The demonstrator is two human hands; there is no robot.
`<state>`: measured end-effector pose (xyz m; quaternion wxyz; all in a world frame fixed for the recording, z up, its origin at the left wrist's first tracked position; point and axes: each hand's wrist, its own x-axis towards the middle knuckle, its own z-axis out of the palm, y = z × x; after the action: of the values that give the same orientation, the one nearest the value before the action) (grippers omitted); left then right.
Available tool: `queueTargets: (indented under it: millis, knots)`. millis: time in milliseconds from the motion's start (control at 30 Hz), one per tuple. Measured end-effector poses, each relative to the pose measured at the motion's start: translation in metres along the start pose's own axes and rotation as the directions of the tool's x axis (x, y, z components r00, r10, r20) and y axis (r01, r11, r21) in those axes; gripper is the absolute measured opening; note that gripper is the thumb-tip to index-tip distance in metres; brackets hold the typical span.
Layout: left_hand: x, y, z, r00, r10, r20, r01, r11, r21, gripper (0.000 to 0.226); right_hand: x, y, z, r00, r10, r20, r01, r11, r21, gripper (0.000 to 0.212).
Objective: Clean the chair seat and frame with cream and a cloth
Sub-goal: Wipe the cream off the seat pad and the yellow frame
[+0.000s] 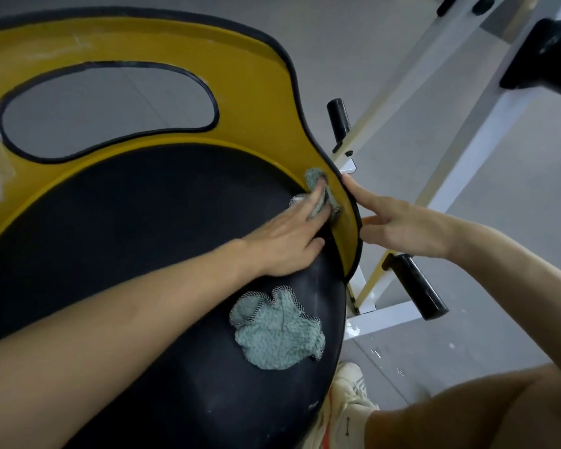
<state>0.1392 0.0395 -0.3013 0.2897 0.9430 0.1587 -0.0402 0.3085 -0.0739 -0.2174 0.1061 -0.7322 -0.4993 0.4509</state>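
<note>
The chair has a round black seat [149, 228] and a yellow backrest frame [246, 92] with a black rim and an oval cut-out. My left hand [289, 238] presses a green cloth [318, 196] with its fingertips into the seam between seat and yellow frame at the right. My right hand [399, 225] rests with spread fingers against the outer black rim of the frame, holding nothing. A second crumpled green cloth [279, 332] lies loose on the seat near the front. No cream container is in view.
A white and cream metal frame [402, 102] with black rubber handles [415, 286] stands just right of the chair. Grey tiled floor [467, 319] with white specks lies around. My knee [483, 413] and a pale shoe [347, 387] are at bottom right.
</note>
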Motion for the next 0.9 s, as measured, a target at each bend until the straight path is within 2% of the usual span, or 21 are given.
queueTargets:
  millis: [133,267,333,400,433,567,633,700,800,900]
  knots:
    - [-0.030,0.028,0.017,0.983,0.173,0.062,-0.175,0.984,0.029,0.071,-0.004,-0.002,-0.004,1.000,-0.024,0.001,0.024,0.999,-0.022,0.085]
    - [-0.027,0.012,0.015,0.958,0.271,0.094,-0.285,0.935,0.212,0.070,-0.005,-0.008,-0.003,1.000,-0.016,0.021,0.017,0.999,-0.038,0.086]
    - [-0.012,-0.003,0.005,0.971,0.226,0.072,-0.237,0.940,0.247,0.071,-0.003,-0.006,-0.003,1.000,0.006,-0.008,-0.006,0.998,-0.068,0.087]
    - [-0.003,-0.009,-0.002,0.990,0.139,0.009,-0.138,0.969,0.205,0.071,-0.003,-0.005,-0.002,1.000,0.026,-0.014,-0.027,0.996,-0.086,0.087]
    - [-0.002,-0.008,-0.002,0.991,0.136,-0.003,-0.133,0.971,0.200,0.071,-0.004,-0.004,-0.002,0.999,0.030,-0.016,-0.031,0.996,-0.083,0.087]
    - [-0.033,0.015,0.020,0.949,0.292,0.118,-0.313,0.922,0.227,0.069,-0.004,-0.004,-0.004,1.000,0.000,0.010,0.000,0.999,-0.038,0.086]
    - [-0.036,0.013,0.027,0.941,0.308,0.143,-0.334,0.916,0.223,0.069,-0.005,-0.007,-0.004,1.000,-0.007,0.031,0.008,1.000,-0.005,0.086]
    - [-0.022,0.003,0.024,0.955,0.264,0.133,-0.287,0.935,0.207,0.068,-0.004,-0.007,-0.001,1.000,-0.014,0.013,0.013,1.000,0.022,0.090]
    - [0.002,-0.009,0.018,0.994,0.056,0.093,-0.063,0.996,0.065,0.071,0.000,-0.002,0.001,1.000,-0.015,-0.020,0.015,1.000,0.006,0.087]
    - [0.023,-0.012,0.010,0.991,-0.134,-0.022,0.132,0.990,-0.047,0.069,-0.003,-0.007,0.000,1.000,-0.014,-0.007,0.014,1.000,-0.003,0.088]
